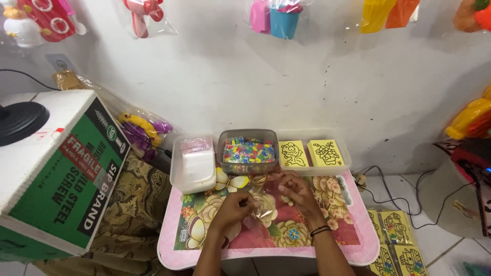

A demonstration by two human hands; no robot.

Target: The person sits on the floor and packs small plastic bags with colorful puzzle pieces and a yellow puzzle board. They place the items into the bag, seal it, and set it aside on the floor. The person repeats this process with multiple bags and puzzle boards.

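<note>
1. Near the middle of the frame, a small clear plastic bag (262, 204) sits between two hands, just above a little pink table (353, 245) with a flower picture on top.
2. The left hand (232, 208) holds the left side of the bag. Its fingers are curled and pressed together on the plastic.
3. The right hand (296, 191) holds the upper right side of the bag. Its fingers are bent and close together, pinching the bag's edge. A dark band (320, 230) goes around that wrist.
4. Just behind the hands stands a clear tub of colourful beads (248, 151).
5. To the left of that tub is a white tub with a lid (193, 164).
6. To the right is a clear tray (346, 153) with two yellow drawing cards (310, 153) standing in it.
7. More yellow cards (395, 236) lie on the floor at the lower right of the frame.
8. At the left of the frame is a big green and white cardboard box (56, 168), with a black round thing (18, 120) on top.
9. Bags of toys (276, 15) hang on the white wall along the top of the frame.
</note>
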